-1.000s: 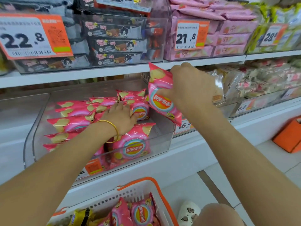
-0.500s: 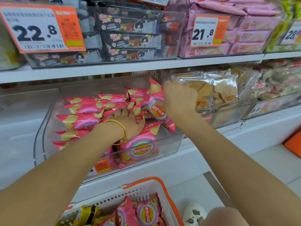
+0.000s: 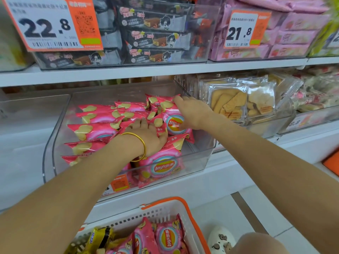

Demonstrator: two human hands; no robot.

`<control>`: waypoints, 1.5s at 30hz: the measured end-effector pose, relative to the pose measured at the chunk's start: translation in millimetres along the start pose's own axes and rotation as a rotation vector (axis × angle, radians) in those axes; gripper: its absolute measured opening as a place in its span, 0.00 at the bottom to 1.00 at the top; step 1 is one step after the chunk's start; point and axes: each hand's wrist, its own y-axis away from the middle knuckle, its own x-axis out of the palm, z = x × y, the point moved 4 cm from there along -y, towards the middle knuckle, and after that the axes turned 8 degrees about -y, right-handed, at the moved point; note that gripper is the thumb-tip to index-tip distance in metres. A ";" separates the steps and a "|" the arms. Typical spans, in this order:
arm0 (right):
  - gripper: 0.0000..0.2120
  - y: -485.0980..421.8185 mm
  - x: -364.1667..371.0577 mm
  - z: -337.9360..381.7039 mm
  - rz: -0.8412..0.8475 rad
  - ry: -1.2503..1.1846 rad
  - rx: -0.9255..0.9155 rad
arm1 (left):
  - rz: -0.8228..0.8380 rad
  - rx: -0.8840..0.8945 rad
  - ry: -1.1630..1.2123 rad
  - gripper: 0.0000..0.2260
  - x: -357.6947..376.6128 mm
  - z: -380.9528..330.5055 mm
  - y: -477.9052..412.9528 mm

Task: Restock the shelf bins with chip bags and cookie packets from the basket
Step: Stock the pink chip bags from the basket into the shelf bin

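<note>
A clear shelf bin (image 3: pixel 199 154) holds several pink chip bags (image 3: pixel 95 130) in rows. My right hand (image 3: pixel 192 112) lies with straight fingers against the right side of one upright pink chip bag (image 3: pixel 171 114) at the bin's back right. My left hand (image 3: pixel 146 133), with a gold bangle on the wrist, rests on the bags in the middle of the bin. Below, a white basket (image 3: pixel 183 203) with an orange rim holds more pink chip bags (image 3: pixel 167 237) and a yellow packet (image 3: pixel 100 237). Cookie packets (image 3: pixel 229 104) fill the bin to the right.
An unfilled clear bin (image 3: pixel 27 114) stands left of the chip bin. The upper shelf (image 3: pixel 128 71) carries bins of dark snack bars (image 3: pixel 156 39) and pink packs (image 3: pixel 293 37) behind price tags. An orange box (image 3: pixel 332 162) sits on the floor at right. My shoe (image 3: pixel 221 239) is beside the basket.
My right hand lowered the pink chip bag from above the bin down into its back right, and its fingers straightened along the bag. My left hand stayed on the bags.
</note>
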 end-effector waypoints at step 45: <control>0.43 -20.2 21.3 7.6 0.189 0.177 -0.251 | -0.060 0.062 -0.038 0.29 2.9 0.9 11.0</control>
